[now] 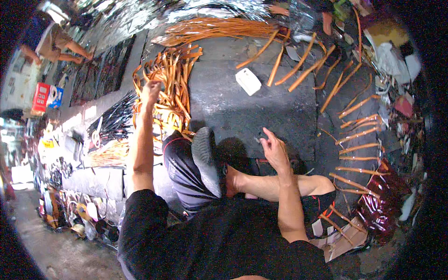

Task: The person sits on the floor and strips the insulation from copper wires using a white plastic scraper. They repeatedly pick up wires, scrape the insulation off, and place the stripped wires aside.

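My left hand [151,90] is raised over a tangled heap of glossy orange-brown strips [175,79] on the left. Its fingers are curled closed, and whatever they may hold is hidden. In front of my folded leg, my right hand [276,151] hovers over a dark flat board [224,102]. The index finger points forward and the thumb stands apart from it; I see nothing clearly held. Farther forward on the board lies a small white plastic box [248,81]. Shorter orange-brown strips [358,136] fan out in an arc along the right side.
A long bundle of orange-brown strips [219,30] lies at the far edge. Black strips [114,119] are piled left of the heap. A dark red shiny bag [380,205] and cardboard [347,240] sit at right. Another person's legs [70,46] show far left, near a red box [41,96].
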`<state>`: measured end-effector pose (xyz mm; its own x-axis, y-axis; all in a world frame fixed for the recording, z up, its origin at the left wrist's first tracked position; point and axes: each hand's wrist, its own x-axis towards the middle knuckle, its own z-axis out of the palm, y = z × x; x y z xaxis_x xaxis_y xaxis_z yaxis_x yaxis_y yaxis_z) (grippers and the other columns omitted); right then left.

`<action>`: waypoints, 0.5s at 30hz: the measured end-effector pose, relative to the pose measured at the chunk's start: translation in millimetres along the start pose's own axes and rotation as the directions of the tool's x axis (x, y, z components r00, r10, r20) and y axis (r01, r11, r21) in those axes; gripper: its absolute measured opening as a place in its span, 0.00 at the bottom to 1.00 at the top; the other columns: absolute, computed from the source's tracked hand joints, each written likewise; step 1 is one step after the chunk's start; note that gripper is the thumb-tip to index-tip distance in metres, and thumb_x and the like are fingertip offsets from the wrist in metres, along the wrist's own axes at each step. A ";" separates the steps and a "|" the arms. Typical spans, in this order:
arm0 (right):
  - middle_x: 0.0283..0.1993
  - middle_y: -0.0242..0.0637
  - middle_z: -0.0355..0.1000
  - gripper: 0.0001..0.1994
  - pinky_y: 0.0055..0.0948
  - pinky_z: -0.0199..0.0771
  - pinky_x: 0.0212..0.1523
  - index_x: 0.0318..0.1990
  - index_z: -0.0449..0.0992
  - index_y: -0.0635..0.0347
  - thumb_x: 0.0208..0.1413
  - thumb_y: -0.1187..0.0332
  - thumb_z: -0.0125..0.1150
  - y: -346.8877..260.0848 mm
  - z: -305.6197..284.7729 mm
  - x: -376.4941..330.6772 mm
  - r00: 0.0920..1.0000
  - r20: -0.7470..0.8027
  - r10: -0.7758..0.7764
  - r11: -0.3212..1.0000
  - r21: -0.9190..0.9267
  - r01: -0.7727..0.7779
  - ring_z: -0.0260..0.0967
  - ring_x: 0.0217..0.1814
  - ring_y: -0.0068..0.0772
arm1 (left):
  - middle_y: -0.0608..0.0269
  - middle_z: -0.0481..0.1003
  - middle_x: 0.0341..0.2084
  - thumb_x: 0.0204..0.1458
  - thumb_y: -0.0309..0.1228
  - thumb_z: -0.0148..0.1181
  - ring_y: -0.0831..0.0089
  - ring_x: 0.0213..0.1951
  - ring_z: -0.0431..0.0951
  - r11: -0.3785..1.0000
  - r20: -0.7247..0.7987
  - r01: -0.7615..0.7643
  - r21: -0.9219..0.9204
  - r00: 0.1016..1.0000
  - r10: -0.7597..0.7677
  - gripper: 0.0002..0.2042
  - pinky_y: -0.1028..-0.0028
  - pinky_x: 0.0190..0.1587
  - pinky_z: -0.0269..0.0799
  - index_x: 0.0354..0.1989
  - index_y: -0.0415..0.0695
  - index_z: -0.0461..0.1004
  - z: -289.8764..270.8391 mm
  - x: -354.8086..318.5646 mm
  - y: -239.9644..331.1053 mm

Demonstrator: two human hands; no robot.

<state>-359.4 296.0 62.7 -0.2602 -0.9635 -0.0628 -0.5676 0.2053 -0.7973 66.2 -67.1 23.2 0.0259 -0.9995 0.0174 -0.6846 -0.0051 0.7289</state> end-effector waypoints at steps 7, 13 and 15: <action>0.37 0.49 0.76 0.20 0.39 0.73 0.41 0.57 0.69 0.59 0.58 0.65 0.56 7.4 -3.5 4.3 0.997 0.049 0.063 0.989 -0.140 -0.056 0.74 0.36 0.45 | 0.48 0.75 0.37 0.46 0.40 0.61 0.51 0.42 0.75 0.862 -0.007 -0.146 0.485 0.985 0.171 0.18 0.58 0.46 0.70 0.40 0.39 0.71 64.2 -45.0 39.5; 0.39 0.50 0.77 0.19 0.38 0.73 0.43 0.56 0.71 0.59 0.58 0.66 0.56 23.9 -1.1 2.1 0.991 0.035 0.131 0.987 -0.099 -0.127 0.76 0.39 0.45 | 0.47 0.78 0.36 0.48 0.43 0.55 0.52 0.42 0.77 0.947 -0.052 -0.058 0.314 0.996 0.078 0.19 0.57 0.48 0.69 0.38 0.38 0.75 46.6 -32.1 84.3; 0.34 0.46 0.75 0.18 0.35 0.72 0.38 0.56 0.71 0.58 0.59 0.66 0.56 18.6 2.4 1.4 0.995 0.043 0.093 0.994 -0.054 -0.090 0.74 0.35 0.37 | 0.52 0.79 0.32 0.51 0.42 0.55 0.60 0.38 0.79 0.989 -0.139 -0.113 0.099 0.982 0.127 0.17 0.65 0.44 0.71 0.38 0.40 0.75 15.5 -22.4 80.0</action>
<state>-368.5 298.0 46.3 -0.2776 -0.9469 -0.1625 -0.5830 0.3005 -0.7549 -0.4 -45.6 70.5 0.0397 -0.9781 0.2041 -0.7518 0.1053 0.6509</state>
